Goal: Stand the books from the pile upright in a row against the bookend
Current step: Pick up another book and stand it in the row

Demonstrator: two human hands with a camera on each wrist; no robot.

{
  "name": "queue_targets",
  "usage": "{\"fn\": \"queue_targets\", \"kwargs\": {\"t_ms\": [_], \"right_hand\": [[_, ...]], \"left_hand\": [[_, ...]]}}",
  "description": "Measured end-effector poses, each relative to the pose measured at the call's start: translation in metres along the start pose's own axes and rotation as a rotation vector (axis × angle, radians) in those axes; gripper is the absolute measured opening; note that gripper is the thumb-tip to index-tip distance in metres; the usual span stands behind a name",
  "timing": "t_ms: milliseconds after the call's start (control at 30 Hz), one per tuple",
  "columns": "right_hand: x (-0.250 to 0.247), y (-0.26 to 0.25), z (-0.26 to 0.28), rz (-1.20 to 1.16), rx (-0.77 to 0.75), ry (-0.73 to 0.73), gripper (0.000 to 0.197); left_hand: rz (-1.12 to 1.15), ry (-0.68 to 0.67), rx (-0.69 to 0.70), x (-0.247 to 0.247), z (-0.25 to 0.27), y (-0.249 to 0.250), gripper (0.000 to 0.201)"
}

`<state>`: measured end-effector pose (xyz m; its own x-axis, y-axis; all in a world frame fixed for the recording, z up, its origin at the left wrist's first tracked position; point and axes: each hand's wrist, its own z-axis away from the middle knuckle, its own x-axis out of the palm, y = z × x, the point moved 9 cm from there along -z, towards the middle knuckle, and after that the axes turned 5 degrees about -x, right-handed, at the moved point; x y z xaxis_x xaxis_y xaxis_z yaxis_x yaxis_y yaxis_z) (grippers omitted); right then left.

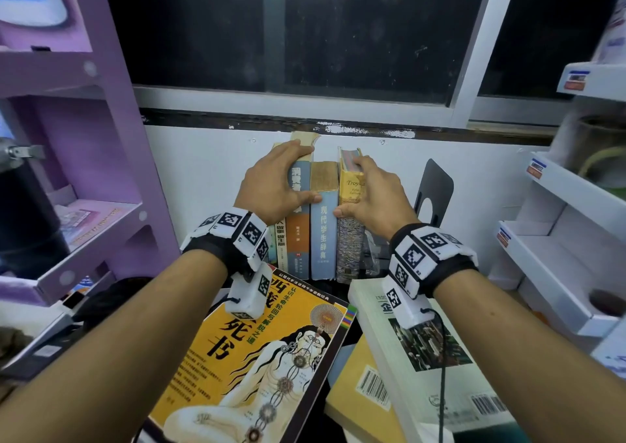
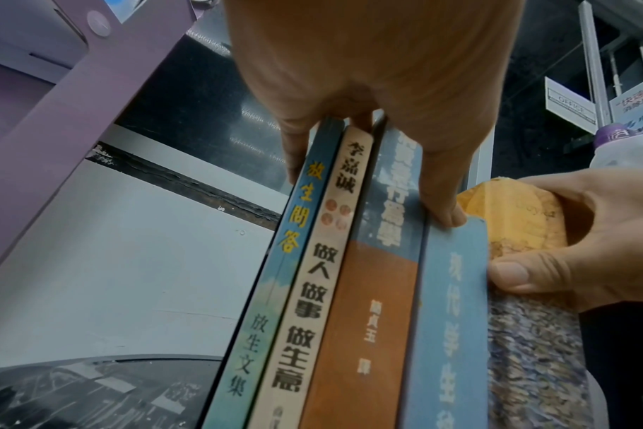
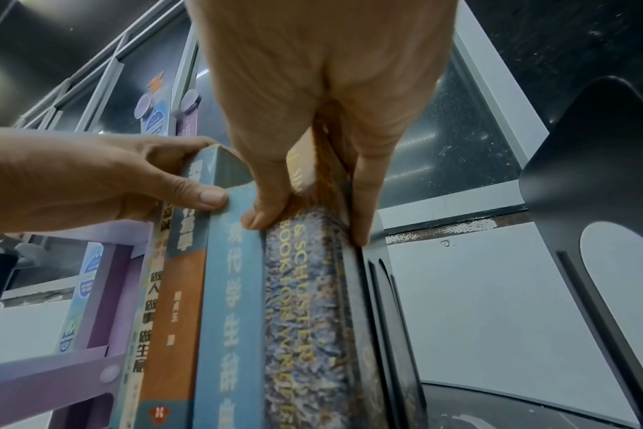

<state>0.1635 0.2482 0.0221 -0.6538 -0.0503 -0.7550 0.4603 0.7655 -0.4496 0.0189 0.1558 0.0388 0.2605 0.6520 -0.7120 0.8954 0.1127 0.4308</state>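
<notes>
Centrally, left hand and right hand curl over the row, fingers clamping it; stiff, heavy books, best gripped by outer covers, bookend right

To my left I see a purple shelf unit with tiered shelves. Ahead is a dark window pane in a pale grey frame above a white wall. To my right stand white plastic tiered shelves with small price labels.
</notes>
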Motion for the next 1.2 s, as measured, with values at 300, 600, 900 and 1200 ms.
{"fn": "queue_targets", "kwargs": {"t_ms": [300, 600, 900, 1200], "right_hand": [[-0.001, -0.004, -0.006, 0.022, -0.052, -0.011, 0.088], [0.000, -0.002, -0.013, 0.085, -0.082, -0.045, 0.097], [0.003, -0.002, -0.001, 0.100, -0.170, -0.040, 0.105], [0.001, -0.002, -0.001, 0.097, -0.157, -0.091, 0.089]], "left_hand": [[0.011, 0.016, 0.008, -0.001, 0.001, -0.001, 0.078], [0.002, 0.023, 0.005, 0.000, 0.000, -0.004, 0.078], [-0.006, -0.009, 0.001, 0.003, 0.000, 0.000, 0.080], [-0.027, -0.059, 0.004, 0.003, 0.000, 0.004, 0.078]]}}
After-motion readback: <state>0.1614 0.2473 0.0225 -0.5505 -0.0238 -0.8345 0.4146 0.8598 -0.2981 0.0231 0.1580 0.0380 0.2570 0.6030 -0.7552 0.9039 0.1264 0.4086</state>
